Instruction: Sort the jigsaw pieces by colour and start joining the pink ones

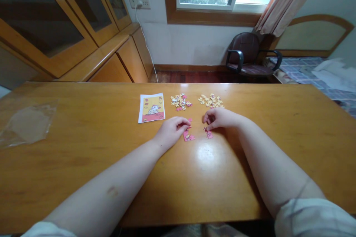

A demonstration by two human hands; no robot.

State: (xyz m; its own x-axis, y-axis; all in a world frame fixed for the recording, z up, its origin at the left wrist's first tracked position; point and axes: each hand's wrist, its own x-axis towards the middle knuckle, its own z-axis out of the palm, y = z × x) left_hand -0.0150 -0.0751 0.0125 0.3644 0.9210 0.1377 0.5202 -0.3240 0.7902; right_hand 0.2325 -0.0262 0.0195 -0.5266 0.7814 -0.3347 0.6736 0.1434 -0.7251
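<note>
Left hand (171, 132) and right hand (219, 118) bent over pink jigsaw pieces (188, 137) on a wooden tabletop (244, 163)
Both grips stand narrow, fingers curled, and the fingertips hide whether either holds a piece. The pink pieces lie between the hands, right under the fingertips, partly covered and too small to make out in detail. Farther off, two loose heaps of jigsaw pieces (180, 101) sit beyond the hands, the left heap beside a printed picture card (151, 108).
</note>
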